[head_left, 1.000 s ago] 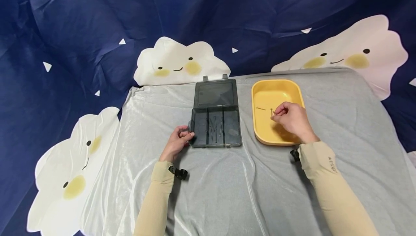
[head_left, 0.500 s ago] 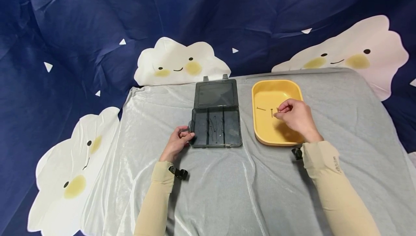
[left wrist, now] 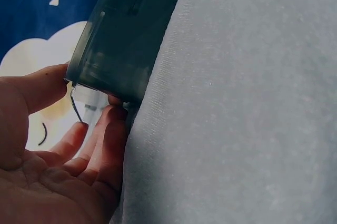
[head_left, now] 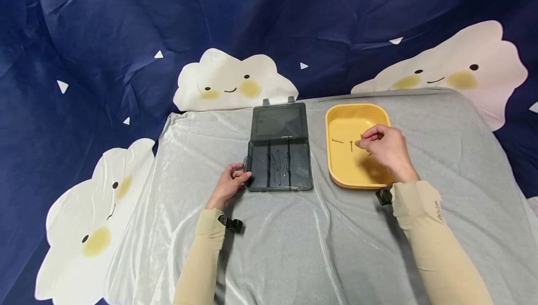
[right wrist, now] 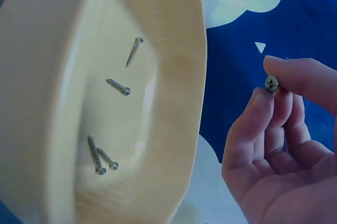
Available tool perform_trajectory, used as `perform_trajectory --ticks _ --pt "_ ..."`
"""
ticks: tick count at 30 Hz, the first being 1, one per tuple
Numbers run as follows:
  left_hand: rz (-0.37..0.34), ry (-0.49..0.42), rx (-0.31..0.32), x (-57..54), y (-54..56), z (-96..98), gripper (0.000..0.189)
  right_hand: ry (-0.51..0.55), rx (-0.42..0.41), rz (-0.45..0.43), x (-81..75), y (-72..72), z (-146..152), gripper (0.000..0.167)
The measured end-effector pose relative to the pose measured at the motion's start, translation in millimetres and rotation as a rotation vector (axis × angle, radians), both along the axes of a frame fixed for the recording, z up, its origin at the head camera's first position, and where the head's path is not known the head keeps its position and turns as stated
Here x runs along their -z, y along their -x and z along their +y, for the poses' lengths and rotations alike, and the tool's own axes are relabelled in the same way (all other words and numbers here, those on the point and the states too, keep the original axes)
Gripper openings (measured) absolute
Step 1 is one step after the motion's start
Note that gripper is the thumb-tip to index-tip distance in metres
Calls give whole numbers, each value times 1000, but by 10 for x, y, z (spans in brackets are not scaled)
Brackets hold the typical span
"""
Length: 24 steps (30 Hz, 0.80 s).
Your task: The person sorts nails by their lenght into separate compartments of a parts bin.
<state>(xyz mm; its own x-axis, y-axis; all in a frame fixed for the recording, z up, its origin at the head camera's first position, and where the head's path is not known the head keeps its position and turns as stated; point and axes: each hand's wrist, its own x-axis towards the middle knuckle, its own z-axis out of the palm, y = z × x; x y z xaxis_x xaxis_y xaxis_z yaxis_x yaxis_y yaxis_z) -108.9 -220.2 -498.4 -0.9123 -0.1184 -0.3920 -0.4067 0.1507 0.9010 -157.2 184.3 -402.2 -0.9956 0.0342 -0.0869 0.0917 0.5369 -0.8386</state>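
Note:
My left hand grips the left side of a dark see-through plastic organizer box. Its thumb lies on the rim, with the fingers against the side wall. Several long thin nails lie in the box's middle compartment; the lid is folded back. Over the yellow tray, my right hand pinches a screw between thumb and fingertips, its cross-slot head facing the right wrist camera. Several loose screws, one of them a short screw, lie on the tray's floor.
Grey velvety cloth covers the table under both containers. Behind it hangs a dark blue curtain with smiling clouds. A wrist camera sits close to the tray's front right corner.
My right hand has shifted slightly right and away from me over the tray, a screw between its fingertips. The left hand stays on the box.

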Motion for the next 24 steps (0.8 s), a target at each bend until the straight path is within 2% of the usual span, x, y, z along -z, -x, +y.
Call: perform_trajectory --ticks 4,10,12,17,19,24 --pt "7 15 -3 1 -9 8 50 67 29 -35 -23 10 -1 29" --pt "12 13 -1 -5 -15 4 50 131 54 -33 -62 20 -24 28" --pt "3 9 9 -79 -30 17 50 166 73 -26 -75 22 -44 28" --pt "-7 11 19 -85 -22 13 54 300 130 -2 -89 32 -94 23" --pt "2 12 10 -17 -7 -2 54 367 145 1 -85 44 -106 18" --pt "17 9 -5 -18 -16 8 50 485 172 2 -97 64 -130 15"
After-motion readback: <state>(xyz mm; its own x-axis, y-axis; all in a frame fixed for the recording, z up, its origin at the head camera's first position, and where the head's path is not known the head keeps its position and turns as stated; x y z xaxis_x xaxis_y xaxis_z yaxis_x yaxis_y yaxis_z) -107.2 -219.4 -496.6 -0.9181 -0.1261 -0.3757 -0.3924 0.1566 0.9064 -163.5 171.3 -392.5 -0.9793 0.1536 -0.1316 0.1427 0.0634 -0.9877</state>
